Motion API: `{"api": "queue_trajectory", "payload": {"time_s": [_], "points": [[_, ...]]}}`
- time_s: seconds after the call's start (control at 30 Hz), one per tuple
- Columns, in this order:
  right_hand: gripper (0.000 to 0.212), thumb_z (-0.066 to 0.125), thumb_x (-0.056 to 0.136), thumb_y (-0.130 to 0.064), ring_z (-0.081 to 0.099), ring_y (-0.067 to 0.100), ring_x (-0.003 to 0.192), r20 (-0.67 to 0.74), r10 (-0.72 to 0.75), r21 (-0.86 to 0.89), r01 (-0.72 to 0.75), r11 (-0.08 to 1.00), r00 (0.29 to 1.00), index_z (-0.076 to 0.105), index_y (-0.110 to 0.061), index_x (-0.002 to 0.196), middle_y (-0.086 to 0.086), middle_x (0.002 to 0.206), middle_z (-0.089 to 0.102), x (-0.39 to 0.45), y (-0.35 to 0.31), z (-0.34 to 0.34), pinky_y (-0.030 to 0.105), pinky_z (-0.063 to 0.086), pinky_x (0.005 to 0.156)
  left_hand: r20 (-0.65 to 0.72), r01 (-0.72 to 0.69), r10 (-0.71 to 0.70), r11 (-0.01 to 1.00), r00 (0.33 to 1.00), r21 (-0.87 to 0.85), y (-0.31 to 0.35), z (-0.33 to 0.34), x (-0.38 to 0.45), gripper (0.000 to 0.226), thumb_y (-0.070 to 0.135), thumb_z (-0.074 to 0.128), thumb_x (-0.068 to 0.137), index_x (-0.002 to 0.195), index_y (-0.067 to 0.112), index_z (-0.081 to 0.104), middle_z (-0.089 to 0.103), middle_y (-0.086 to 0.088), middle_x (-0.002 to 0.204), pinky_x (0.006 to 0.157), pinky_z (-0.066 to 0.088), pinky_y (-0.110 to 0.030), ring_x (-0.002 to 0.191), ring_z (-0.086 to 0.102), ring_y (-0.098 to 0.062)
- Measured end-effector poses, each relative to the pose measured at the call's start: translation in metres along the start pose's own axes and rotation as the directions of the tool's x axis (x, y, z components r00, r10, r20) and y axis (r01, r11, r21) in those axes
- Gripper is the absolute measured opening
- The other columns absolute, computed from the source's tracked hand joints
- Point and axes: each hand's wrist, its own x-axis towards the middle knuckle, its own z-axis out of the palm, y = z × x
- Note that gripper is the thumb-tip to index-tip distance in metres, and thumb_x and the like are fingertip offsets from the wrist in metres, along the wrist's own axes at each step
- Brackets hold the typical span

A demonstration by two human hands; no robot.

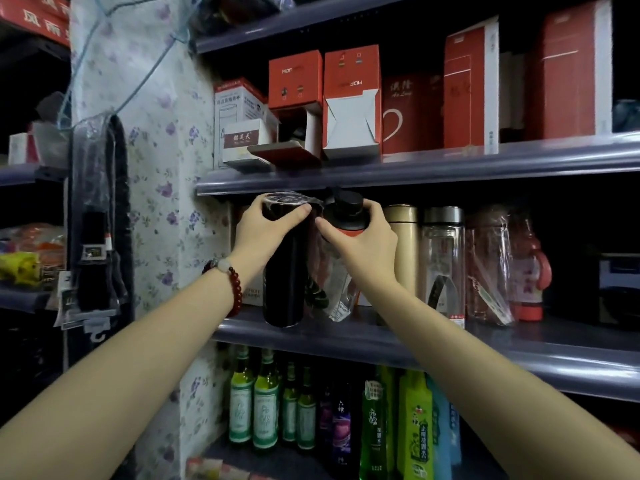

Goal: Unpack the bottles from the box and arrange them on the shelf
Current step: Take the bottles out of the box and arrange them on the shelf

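Standing upright on the middle shelf (pixel 363 336): left hand (pixel 263 233) closed round the black bottle's (pixel 282 271) top, right hand (pixel 363 244) clasping the clear bottle's (pixel 341 268) black cap. Clear bottle touches at three o'clock of the black; gold flask (pixel 401 244) further right.

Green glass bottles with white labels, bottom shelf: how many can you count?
4. All stand at the left end of the bottom shelf: green glass bottles at and. More may be hidden behind.
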Motion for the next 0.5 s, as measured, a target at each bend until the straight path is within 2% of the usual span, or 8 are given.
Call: {"api": "queue_trajectory", "payload": {"time_s": [0.13,0.2,0.3,0.4,0.5], "points": [[0.065,0.079,0.068,-0.05,0.06,0.005,0.109,-0.052,0.026,0.041,-0.024,0.999,0.998,0.054,-0.025,0.123,-0.01,0.115,0.066,0.002,0.007,0.009,0.03,0.048,0.099,0.056,-0.011,0.013,0.999,0.998,-0.043,-0.003,0.006,0.001,0.059,0.053,0.076,0.067,0.116,0.03,0.053,0.063,0.017,0.105,0.085,0.046,-0.02,0.102,0.059,-0.003],[0.068,0.078,0.067,-0.054,0.058,0.009,0.113,-0.062,0.06,0.067,-0.056,0.996,0.996,0.05,-0.029,0.124,-0.009,0.118,0.063,0.002,0.012,0.012,0.032,0.047,0.1,0.116,0.003,0.004,0.998,0.993,-0.065,-0.005,0.007,0.002,0.063,0.047,0.079,0.067,0.12,0.034,0.047,0.06,0.017,0.107,0.088,0.048,-0.023,0.103,0.059,-0.004],[0.07,0.08,0.067,-0.049,0.057,0.012,0.113,-0.087,0.094,0.092,-0.086,0.992,0.992,0.045,-0.028,0.124,-0.008,0.118,0.06,-0.005,0.024,0.015,0.031,0.047,0.099,0.231,-0.064,0.061,0.998,0.971,0.006,-0.009,0.004,0.002,0.074,0.029,0.083,0.067,0.127,0.032,0.04,0.055,0.018,0.112,0.095,0.045,-0.026,0.107,0.055,-0.003],[0.065,0.082,0.07,-0.041,0.057,0.009,0.106,-0.108,0.133,0.121,-0.12,0.985,0.985,0.041,-0.029,0.119,-0.01,0.114,0.06,-0.013,0.034,0.016,0.019,0.042,0.088,0.222,-0.077,0.063,0.996,0.973,0.055,-0.012,0.002,0.003,0.081,0.037,0.087,0.057,0.125,0.024,0.046,0.059,0.011,0.116,0.1,0.046,-0.032,0.111,0.057,-0.009],[0.064,0.081,0.071,-0.04,0.057,0.008,0.102,-0.11,0.161,0.131,-0.147,0.981,0.981,0.039,-0.027,0.117,-0.008,0.111,0.058,-0.013,0.034,0.014,0.009,0.038,0.078,0.157,-0.083,0.066,0.991,0.985,0.103,-0.014,0.001,0.004,0.077,0.049,0.084,0.05,0.118,0.026,0.056,0.065,0.012,0.111,0.097,0.049,-0.033,0.105,0.061,-0.008]]}}
